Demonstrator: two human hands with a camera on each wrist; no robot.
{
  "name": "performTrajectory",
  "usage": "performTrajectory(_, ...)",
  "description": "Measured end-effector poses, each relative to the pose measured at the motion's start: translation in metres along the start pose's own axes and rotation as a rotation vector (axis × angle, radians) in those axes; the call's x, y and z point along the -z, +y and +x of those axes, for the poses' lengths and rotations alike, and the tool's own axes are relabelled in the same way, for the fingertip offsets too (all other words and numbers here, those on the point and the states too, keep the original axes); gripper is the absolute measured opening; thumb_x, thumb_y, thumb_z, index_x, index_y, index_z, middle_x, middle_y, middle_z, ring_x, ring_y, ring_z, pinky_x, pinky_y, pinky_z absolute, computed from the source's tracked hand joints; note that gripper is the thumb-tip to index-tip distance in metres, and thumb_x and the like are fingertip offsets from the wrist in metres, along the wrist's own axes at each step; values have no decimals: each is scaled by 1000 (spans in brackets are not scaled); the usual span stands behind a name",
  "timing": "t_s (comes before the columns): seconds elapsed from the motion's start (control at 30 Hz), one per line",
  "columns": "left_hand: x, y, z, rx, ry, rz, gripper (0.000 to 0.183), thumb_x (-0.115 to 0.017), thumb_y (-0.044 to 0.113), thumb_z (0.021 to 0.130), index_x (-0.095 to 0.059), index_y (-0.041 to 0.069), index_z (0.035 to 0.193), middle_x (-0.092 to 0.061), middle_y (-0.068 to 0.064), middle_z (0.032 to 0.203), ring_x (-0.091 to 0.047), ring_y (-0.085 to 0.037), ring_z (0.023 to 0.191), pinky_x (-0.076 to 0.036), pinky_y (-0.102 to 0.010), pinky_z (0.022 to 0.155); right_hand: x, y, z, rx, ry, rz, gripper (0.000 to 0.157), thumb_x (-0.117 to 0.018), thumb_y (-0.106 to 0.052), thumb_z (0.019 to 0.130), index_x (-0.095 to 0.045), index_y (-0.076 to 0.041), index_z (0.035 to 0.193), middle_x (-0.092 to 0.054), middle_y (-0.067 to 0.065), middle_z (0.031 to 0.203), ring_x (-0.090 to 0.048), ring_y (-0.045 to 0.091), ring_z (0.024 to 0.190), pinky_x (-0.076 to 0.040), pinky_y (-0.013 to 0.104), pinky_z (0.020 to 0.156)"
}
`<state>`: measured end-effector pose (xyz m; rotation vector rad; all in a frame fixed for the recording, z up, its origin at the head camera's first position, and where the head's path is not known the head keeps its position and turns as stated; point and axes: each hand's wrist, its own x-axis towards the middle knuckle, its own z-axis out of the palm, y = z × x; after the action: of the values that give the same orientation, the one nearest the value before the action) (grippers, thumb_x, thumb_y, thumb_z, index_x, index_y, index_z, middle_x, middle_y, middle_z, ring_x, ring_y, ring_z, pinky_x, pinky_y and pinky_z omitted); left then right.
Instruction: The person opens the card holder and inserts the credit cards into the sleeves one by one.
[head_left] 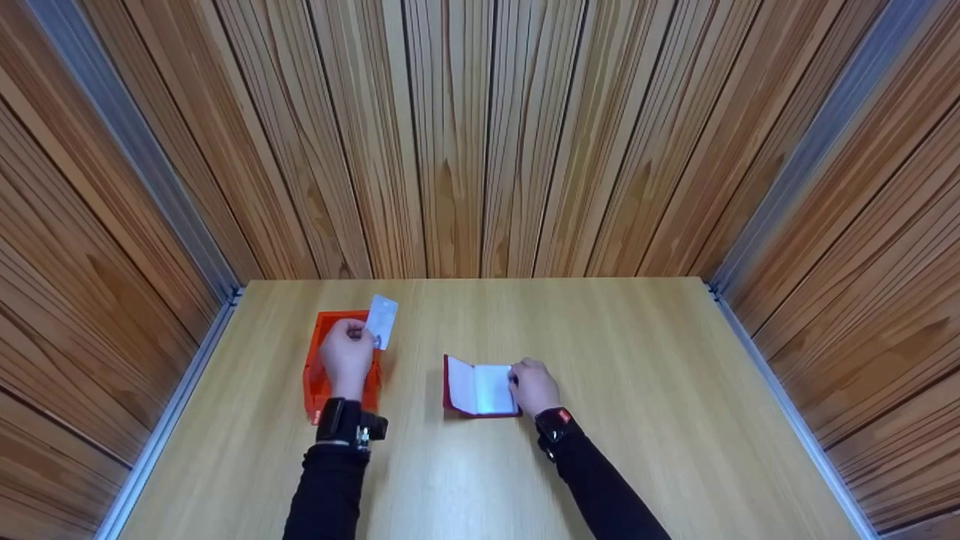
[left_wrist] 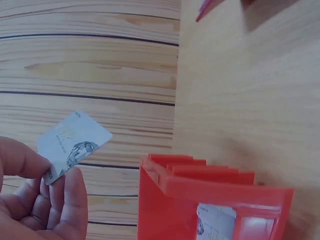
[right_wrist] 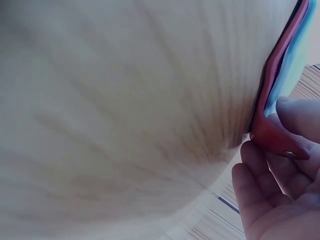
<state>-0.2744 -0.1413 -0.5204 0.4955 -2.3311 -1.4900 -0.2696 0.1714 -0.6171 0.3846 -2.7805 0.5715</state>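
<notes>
Between thumb and fingers my left hand (head_left: 347,358) pinches a pale plastic card (head_left: 382,321) by its lower end, over a red bin (head_left: 313,375). In the left wrist view the card (left_wrist: 75,145) has dark print and a grey picture near one corner. Another card (left_wrist: 216,222) shows inside the bin. On the table, a red card holder (head_left: 450,409) lies spread open with whitish sleeves inside. My right hand (head_left: 535,386) grips its right edge. A red strap with a metal snap (right_wrist: 291,154) sticks out between thumb and fingers in the right wrist view.
The bin stands on the left of the light wood table (head_left: 637,420), left of the card holder. Wood-plank walls (head_left: 450,150) rise at the back and both sides, with metal rails (head_left: 787,420) along the table's sides.
</notes>
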Motion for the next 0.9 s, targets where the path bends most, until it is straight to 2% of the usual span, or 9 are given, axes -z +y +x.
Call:
performTrajectory(0.13,-5,1,-6,-56,36,-37,14,-61,4,88,-66,-3,99,-66,-19,95,-60,-32,89,-49,-42,81,2,-1,0,-16,-13,32,9,-76,-6,81,-71,-2,86,-62,9,87,-61,30,84,-52,44,74)
performTrajectory(0.27,-11,3,-14,-73,38,-78,14,-62,3,86,-67,-4,97,-67,-18,92,-62,-31,88,-49,-42,81,1,1,-1,-20,-17,54,11,-75,-9,82,-72,-2,89,-63,10,89,-61,31,85,-52,44,76)
performTrajectory(0.43,-23,4,-23,-86,21,-152,14,-65,2,83,-68,-5,95,-67,-15,88,-63,-29,85,-51,-33,75,-1,4,-2,-35,-26,70,13,-74,-12,82,-72,-3,91,-64,10,90,-61,31,85,-52,44,76)
performTrajectory(0.6,-35,8,-36,-66,-48,-263,13,-67,-1,81,-67,-7,93,-66,-15,85,-62,-25,82,-54,-24,65,4,0,-4,-64,-18,98,16,-73,-13,85,-72,-2,96,-65,12,96,-61,33,92,-51,45,81)
performTrajectory(0.8,-48,15,-54,-14,-131,-415,14,-66,-5,81,-65,-10,94,-64,-14,83,-61,-19,77,-56,-26,63,22,-13,-1,-37,53,180,19,-72,-12,87,-71,0,101,-66,12,94,-62,30,91,-51,44,81)
performTrajectory(0.9,-53,17,-62,5,-169,-458,15,-65,-5,82,-65,-11,96,-63,-14,84,-61,-18,77,-57,-27,64,34,-22,3,-67,54,241,21,-70,-12,90,-71,1,106,-66,11,97,-63,28,93,-51,43,82)
